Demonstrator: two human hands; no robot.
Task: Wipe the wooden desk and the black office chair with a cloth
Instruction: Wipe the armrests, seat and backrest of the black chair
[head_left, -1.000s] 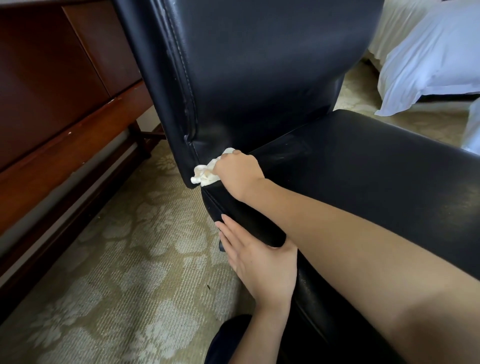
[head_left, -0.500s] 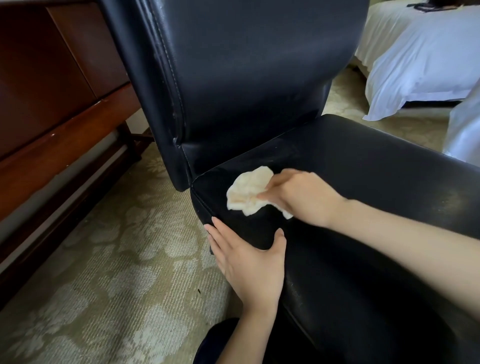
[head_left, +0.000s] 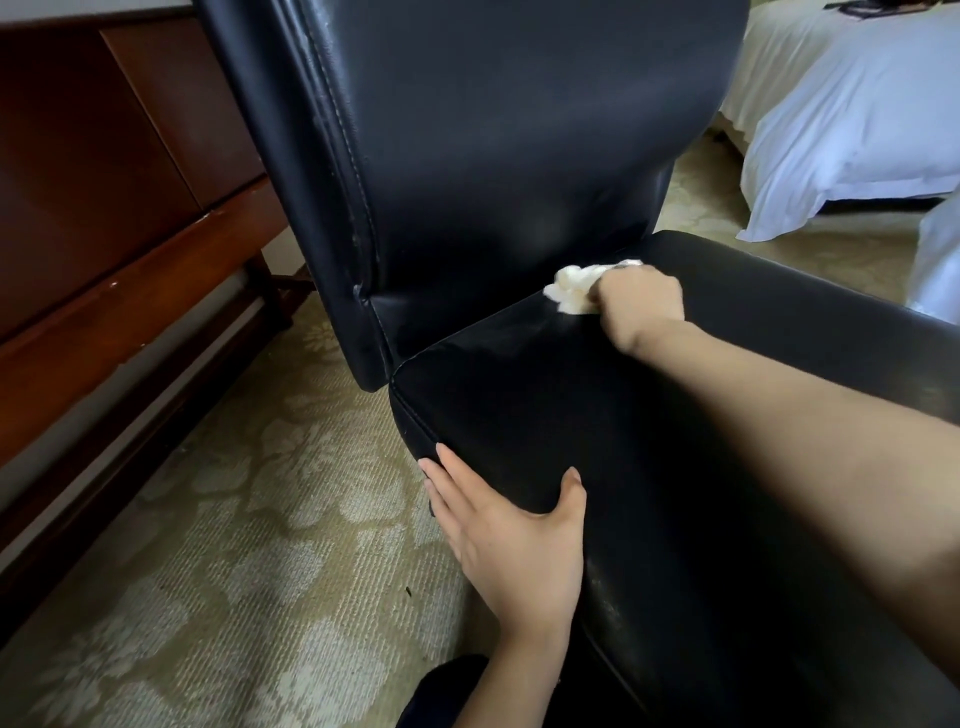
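Grips a bunched cream cloth in the right hand, fingers curled round it, back of the hand toward the camera. Presses that cloth onto the black office chair at the very back of the seat, in the crease where the seat meets the upright backrest, toward the seat's right side. Reaches there with the bare right forearm stretched across the cushion.

Braces the chair with the left hand at the near left edge of the seat: fingers straight and laid flat down the side of the cushion, thumb spread over the top, nothing held. Hands well apart, cloth in the right one only.

Under the chair, pale carpet with a floral pattern. To the left, the wooden counter, near the chair with a strip of carpet between, small pale chips along its lower rail. Beyond the chair at upper right, a bed with white linen hanging over its edge.
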